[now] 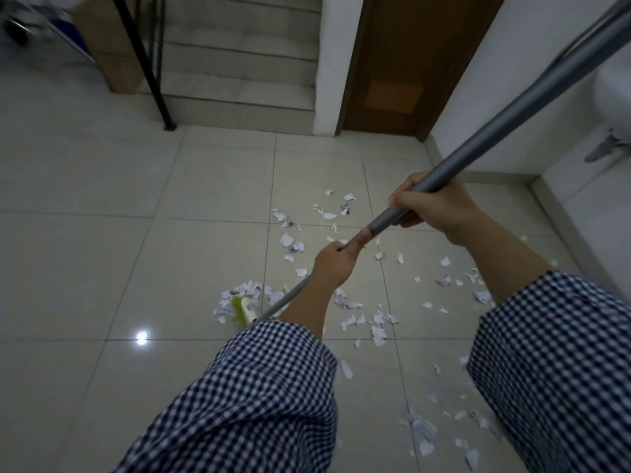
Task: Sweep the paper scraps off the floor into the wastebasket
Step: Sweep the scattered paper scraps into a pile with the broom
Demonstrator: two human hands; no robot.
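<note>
A person is clamping the fingers of the left hand (336, 261) and right hand (433, 206) round a stiff grey metal broom handle (512, 107) at mid-frame, working its yellow-green bristle head (239, 310) against torn white paper scraps (378, 332), seemingly light and flutter-prone, lying scattered from centre to lower right across the pale tiled floor (102, 268), with no wastebasket showing.

We record: left hand (333, 264) curled round the handle (495, 126) low down, right hand (433, 206) curled round it higher.

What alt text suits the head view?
The left hand and, higher up, the right hand grip a grey broom handle; its green-bristled broom head sits among white paper scraps scattered on the tiled floor.
</note>
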